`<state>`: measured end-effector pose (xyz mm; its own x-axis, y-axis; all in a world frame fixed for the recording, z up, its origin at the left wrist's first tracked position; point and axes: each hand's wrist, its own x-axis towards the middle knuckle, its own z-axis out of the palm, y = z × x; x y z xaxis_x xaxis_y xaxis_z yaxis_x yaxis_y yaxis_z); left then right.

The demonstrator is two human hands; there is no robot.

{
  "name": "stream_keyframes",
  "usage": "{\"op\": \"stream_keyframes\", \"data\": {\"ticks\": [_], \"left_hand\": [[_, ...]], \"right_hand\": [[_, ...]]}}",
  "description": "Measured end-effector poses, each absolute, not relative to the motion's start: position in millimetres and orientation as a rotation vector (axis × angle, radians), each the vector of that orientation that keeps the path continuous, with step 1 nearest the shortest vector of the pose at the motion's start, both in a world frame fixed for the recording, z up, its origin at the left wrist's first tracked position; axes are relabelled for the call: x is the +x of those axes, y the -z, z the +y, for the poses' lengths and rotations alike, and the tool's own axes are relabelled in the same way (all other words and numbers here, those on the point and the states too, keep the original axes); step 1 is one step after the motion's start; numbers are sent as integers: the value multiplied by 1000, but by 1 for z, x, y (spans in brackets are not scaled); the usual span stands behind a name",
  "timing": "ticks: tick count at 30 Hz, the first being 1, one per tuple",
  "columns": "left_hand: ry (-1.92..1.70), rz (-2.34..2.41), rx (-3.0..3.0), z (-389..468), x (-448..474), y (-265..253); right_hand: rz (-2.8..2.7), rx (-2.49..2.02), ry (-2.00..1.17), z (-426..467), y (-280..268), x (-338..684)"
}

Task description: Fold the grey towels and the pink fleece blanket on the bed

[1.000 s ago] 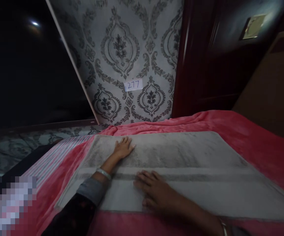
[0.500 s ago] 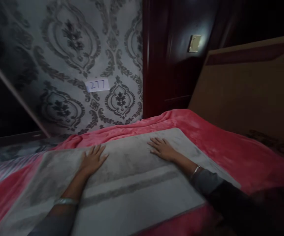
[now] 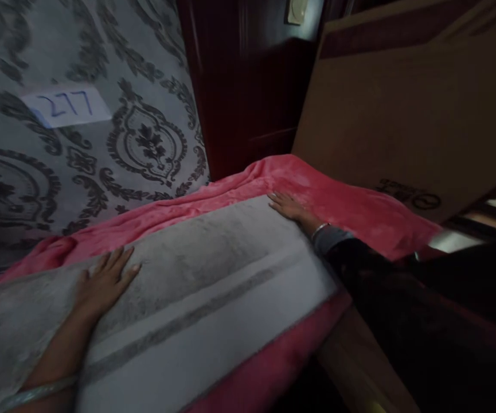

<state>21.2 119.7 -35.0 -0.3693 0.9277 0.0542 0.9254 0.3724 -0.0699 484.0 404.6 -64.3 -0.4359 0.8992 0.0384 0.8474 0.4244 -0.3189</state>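
A grey and white cloth (image 3: 204, 246) with a dark stripe lies flat over a pink blanket (image 3: 359, 209); whether it is a towel or a mat I cannot tell. My left hand (image 3: 104, 281) rests palm down on its grey part, fingers spread. At the cloth's far right corner, my right hand (image 3: 286, 205) lies flat with fingers stretched out, touching the edge. Neither hand grips anything. A bracelet shows on each wrist.
A large cardboard box (image 3: 402, 109) leans behind the blanket on the right. Beyond the far edge stand a patterned wall (image 3: 144, 137) with a paper label (image 3: 71, 107) reading 277, and a dark red door (image 3: 248, 86).
My right hand has slid right across the cloth to its far right corner. My left hand stays flat on the grey part. The camera has turned right and moved closer.
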Motion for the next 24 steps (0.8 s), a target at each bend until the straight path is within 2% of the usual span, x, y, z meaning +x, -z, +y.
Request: {"op": "stream_keyframes", "data": {"ticks": [10, 14, 18, 24], "left_hand": [[51, -2600, -1728, 121, 32, 27], [56, -2572, -1744, 120, 35, 27], [-2, -2557, -1722, 119, 40, 24], [-212, -2652, -1632, 120, 60, 1]], "right_hand": [[-2213, -1720, -506, 368, 54, 532], [-2125, -1790, -449, 354, 61, 534], [-2083, -1797, -392, 342, 63, 528], [-2124, -1805, -486, 322, 42, 542]]}}
